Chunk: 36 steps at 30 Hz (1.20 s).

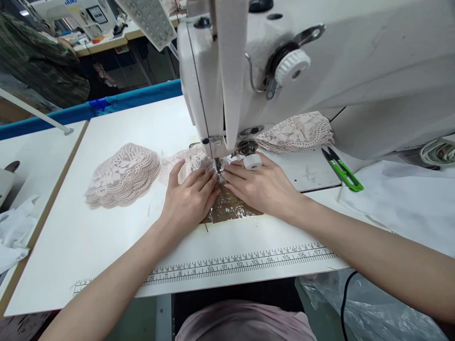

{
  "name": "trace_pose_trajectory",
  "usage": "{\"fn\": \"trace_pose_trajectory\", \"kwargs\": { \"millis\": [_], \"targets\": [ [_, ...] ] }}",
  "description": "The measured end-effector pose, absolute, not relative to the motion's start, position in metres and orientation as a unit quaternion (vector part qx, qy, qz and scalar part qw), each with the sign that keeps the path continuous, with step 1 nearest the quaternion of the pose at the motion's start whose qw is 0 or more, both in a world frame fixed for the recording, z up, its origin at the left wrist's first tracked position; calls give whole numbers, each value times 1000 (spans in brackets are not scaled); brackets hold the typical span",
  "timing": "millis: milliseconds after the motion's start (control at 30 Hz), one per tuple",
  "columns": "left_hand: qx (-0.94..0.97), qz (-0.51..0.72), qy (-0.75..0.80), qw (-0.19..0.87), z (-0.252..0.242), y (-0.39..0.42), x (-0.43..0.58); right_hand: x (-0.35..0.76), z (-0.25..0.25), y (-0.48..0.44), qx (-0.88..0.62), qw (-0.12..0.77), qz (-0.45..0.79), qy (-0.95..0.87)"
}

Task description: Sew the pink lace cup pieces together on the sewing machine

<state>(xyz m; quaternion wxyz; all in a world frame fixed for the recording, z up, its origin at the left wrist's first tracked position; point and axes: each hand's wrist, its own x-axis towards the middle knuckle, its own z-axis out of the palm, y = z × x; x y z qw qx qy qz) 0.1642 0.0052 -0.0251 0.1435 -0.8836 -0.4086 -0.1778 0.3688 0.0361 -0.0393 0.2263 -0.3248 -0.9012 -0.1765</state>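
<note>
A pale pink lace piece [181, 161] lies under the needle area of the white sewing machine [202, 85]. My left hand [190, 196] presses on its near edge, left of the needle, fingers spread. Just right of the needle, my right hand [259, 182] lies with its fingertips by the presser foot [218, 166], fingers extended. Brown tape [234, 206] covers the table below both hands. A stack of lace pieces [124, 175] rests to the left. More lace [298, 132] sits behind my right hand, under the machine arm.
Green-handled snips [343, 170] and white fabric [408, 199] lie at the right. A printed ruler [234, 265] runs along the table's front edge. Beyond the blue cloth edge [131, 99], a person in a plaid sleeve [42, 57] is near another sewing machine [85, 16].
</note>
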Motion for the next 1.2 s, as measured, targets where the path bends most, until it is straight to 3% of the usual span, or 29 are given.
{"fn": "trace_pose_trajectory", "kwargs": {
  "millis": [800,933,1000,1133,1200],
  "targets": [
    [-849,-146,-496,110,-28,13,156,376,-28,38,-354,212,-136,-901],
    [-833,-110,-531,110,-14,10,148,375,-26,34,-329,244,-110,-906],
    [-845,-82,-525,52,2,3,142,372,-25,29,-303,280,-65,-909],
    [-835,-79,-511,-188,30,-8,129,363,-27,22,-286,330,50,-899],
    [-808,-147,-547,-161,32,-6,123,360,-29,20,-300,334,82,-890]
  ]
}}
